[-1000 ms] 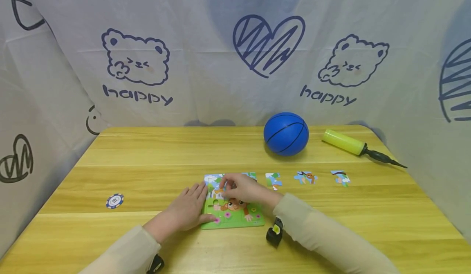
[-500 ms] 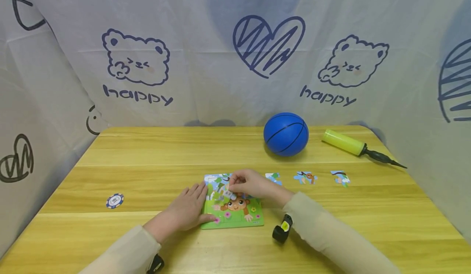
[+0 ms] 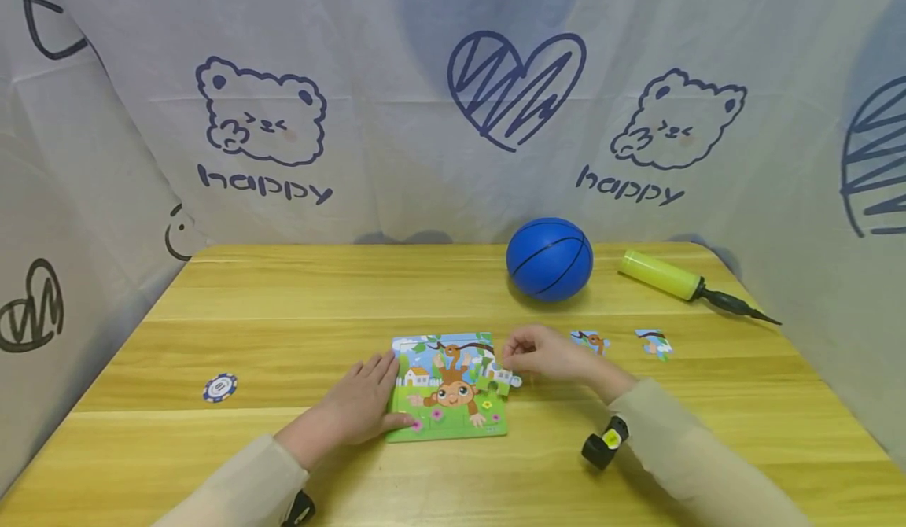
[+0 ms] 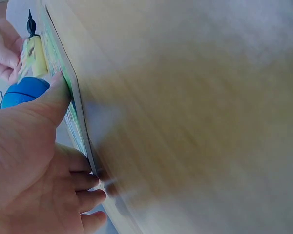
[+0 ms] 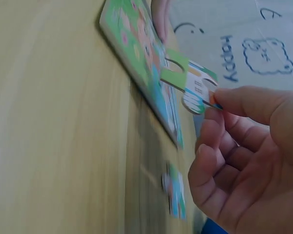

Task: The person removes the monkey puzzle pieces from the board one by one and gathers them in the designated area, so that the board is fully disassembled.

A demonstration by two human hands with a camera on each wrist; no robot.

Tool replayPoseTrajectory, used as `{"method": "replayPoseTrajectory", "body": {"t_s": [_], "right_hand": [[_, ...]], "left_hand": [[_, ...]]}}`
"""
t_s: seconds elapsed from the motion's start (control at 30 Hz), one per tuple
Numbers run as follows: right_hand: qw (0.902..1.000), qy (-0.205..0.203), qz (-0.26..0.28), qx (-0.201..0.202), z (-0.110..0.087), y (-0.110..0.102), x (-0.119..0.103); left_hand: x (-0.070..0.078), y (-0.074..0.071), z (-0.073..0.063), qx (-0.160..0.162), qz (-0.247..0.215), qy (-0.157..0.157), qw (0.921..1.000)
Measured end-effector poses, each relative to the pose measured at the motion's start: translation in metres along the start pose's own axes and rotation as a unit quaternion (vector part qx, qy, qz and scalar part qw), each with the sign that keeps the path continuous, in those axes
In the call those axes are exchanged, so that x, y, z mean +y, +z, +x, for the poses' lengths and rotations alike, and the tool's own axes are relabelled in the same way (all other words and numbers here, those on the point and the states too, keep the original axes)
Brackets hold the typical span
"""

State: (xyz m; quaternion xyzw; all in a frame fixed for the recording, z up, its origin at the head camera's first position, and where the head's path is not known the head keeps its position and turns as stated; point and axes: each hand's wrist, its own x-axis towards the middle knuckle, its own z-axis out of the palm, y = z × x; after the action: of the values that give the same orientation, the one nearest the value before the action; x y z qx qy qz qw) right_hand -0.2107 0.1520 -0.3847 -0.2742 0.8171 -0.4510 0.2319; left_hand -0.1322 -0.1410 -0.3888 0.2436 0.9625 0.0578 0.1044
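Observation:
A monkey jigsaw puzzle (image 3: 453, 425) lies at the middle front of the table. My left hand (image 3: 354, 403) rests along its left side, fingers stretched out and thumb over the lower left corner. In the left wrist view, the thumb (image 4: 56, 97) lies over the board's edge. Just past the puzzle's right edge, my right hand (image 3: 548, 354) pinches a puzzle piece (image 5: 185, 80) with a house picture between thumb and finger. It is tilted and raised off the board. Below that hand, another puzzle piece (image 5: 176, 192) lies on the table.
Two loose puzzle pieces, one with a brown animal (image 3: 589, 341) and one with a branch (image 3: 654, 341), lie farther right. Behind stand a blue ball (image 3: 549, 259) and a yellow-green hand pump (image 3: 661, 275). A poker chip (image 3: 220, 388) lies to the left.
My right hand has lifted the house piece from the puzzle's left part and carried it right, past the board's right edge. My left hand has stayed in place.

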Motion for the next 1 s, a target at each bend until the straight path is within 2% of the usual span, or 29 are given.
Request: {"method": "replayPoseTrajectory", "body": {"t_s": [0.23, 0.4, 0.77, 1.0], "right_hand": [[0.9993, 0.03, -0.002, -0.022, -0.023, -0.019, 0.017], [0.999, 0.03, -0.013, -0.032, -0.033, -0.025, 0.025], [0.9972, 0.034, -0.063, -0.02, -0.035, -0.021, 0.028], [0.9968, 0.039, -0.068, -0.018, -0.034, -0.018, 0.027]], "left_hand": [[0.0, 0.0, 0.0, 0.002, -0.002, 0.002, 1.0], [0.0, 0.0, 0.0, 0.001, -0.003, 0.001, 1.0], [-0.001, 0.002, 0.0, 0.004, 0.0, 0.001, 1.0], [-0.002, 0.003, 0.001, 0.007, 0.005, 0.002, 1.0]]}}
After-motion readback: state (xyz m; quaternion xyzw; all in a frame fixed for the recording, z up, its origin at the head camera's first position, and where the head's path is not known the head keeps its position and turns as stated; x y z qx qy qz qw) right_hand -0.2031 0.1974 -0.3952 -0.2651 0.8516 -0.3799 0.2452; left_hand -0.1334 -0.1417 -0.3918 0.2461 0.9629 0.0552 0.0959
